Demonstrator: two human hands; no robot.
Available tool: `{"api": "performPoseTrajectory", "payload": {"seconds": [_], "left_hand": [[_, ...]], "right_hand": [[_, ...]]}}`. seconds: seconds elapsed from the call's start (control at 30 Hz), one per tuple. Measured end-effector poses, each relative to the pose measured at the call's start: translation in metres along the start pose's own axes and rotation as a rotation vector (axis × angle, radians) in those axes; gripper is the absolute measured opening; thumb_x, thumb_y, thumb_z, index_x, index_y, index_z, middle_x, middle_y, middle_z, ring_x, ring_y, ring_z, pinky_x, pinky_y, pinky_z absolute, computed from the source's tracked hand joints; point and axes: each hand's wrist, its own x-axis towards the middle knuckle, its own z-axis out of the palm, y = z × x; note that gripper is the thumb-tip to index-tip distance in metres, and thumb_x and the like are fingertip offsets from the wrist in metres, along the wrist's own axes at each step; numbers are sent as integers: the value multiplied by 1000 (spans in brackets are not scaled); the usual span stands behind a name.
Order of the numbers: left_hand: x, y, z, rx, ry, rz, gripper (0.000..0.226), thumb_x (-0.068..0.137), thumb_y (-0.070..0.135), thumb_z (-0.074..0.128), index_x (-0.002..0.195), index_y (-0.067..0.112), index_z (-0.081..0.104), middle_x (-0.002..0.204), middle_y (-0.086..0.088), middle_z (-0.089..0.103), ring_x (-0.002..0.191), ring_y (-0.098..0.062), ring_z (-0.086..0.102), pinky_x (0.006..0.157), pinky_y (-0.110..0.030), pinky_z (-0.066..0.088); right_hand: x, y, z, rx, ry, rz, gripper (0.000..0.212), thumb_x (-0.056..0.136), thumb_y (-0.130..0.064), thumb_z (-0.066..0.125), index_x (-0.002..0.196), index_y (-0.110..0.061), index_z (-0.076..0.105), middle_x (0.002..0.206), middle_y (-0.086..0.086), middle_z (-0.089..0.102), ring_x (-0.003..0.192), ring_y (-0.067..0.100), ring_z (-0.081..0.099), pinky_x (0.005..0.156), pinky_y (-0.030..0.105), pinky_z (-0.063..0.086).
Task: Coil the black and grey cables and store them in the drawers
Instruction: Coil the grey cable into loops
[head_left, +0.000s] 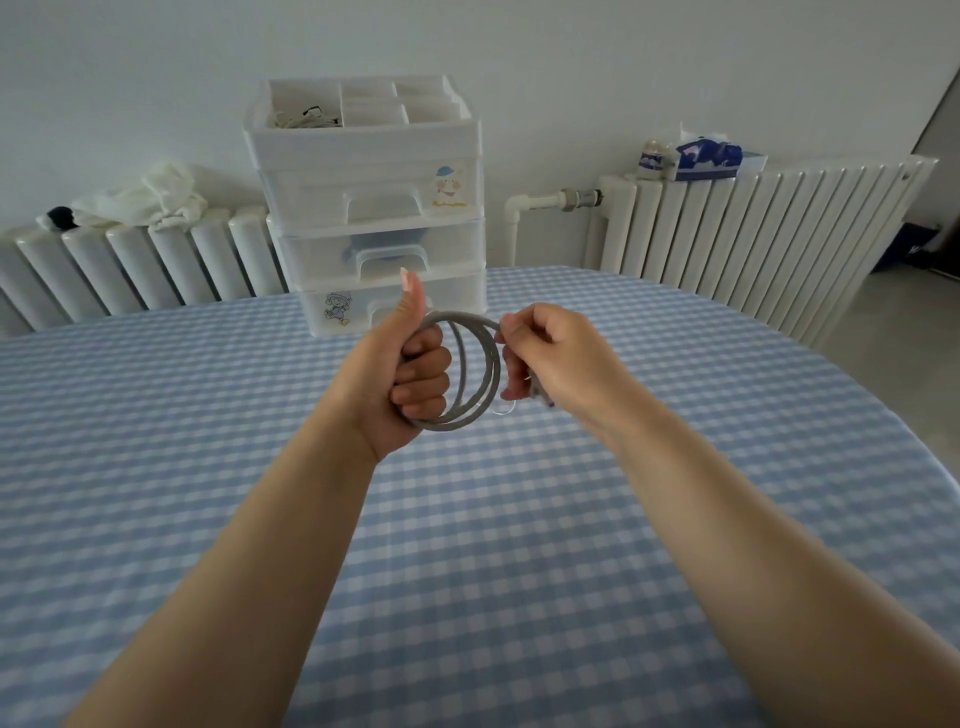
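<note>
Above the blue-checked tablecloth (208, 415), the left hand (395, 384) grips the coiled grey cable (480, 374); the right hand (545, 358) pinches its loops. Keeping turns even should fit the white plastic drawers (374, 208) behind.

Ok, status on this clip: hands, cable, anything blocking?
Left hand grips grey cable coil, thumb up. Right hand pinches the coil's far side. Drawers all closed, behind the hands. Nothing in the way.
</note>
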Motion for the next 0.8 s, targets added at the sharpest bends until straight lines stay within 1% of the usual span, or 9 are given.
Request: {"api": "performPoseTrajectory", "payload": {"seconds": [0.07,0.13,0.23,0.33,0.4,0.47,0.53,0.6,0.8], "left_hand": [[-1,2,-1,-56,-9,-33,61,77,73,42,55,19,25,36,7,21,25,-4,16,30,-13,10],[-1,3,-2,-89,-18,-62,63,78,76,39,54,19,24,35,7,21,24,-4,16,30,-12,10],[-1,1,-2,-106,2,-85,65,81,77,36,52,20,23,34,6,20,24,-5,16,30,-12,11],[1,-1,-2,-77,61,-85,66,82,77,33,50,20,22,35,6,18,27,-7,15,31,-16,13],[3,-2,-3,21,121,-44,66,85,75,32,50,20,23,37,5,19,30,-8,16,32,-18,15],[3,-3,-1,128,191,11,65,87,72,33,48,21,24,39,5,20,32,-8,16,32,-19,18],[3,-3,-1,184,248,51,65,89,70,33,47,21,26,40,5,21,33,-9,17,32,-18,20],[2,-2,0,196,265,60,65,89,70,32,46,21,26,41,5,21,33,-9,17,31,-18,21],[0,-1,9,213,281,84,65,88,72,28,47,21,26,42,5,21,33,-9,16,32,-17,20]], "right_hand": [[1,3,-5,-22,-68,38,24,99,-32,52,85,-16,63,85,9,68,73,15,64,74,33,59],[1,4,-8,-94,-89,33,27,97,-39,51,83,-20,64,88,15,66,73,16,59,81,37,55],[-2,0,-5,-195,-49,-42,29,99,-39,48,78,-23,59,68,3,54,61,15,49,66,32,46],[-4,-2,-1,-319,-38,-86,30,101,-38,43,79,-21,56,61,3,54,53,18,52,58,31,44],[-5,-4,-1,-168,-70,-13,31,100,-38,45,83,-16,59,52,-2,46,45,13,47,50,27,43],[-5,-6,-8,129,-179,122,24,99,-29,51,88,-10,59,50,-5,42,43,9,45,46,24,46],[-6,-7,-13,340,-337,199,12,96,-16,55,92,-6,60,54,-3,49,47,9,53,51,23,54],[-7,-7,-13,406,-403,186,4,93,-8,57,93,-4,59,61,2,59,56,14,63,58,26,58],[-5,-1,8,361,-93,-21,5,90,-7,64,91,-6,59,68,8,71,68,25,72,62,30,59]]}}
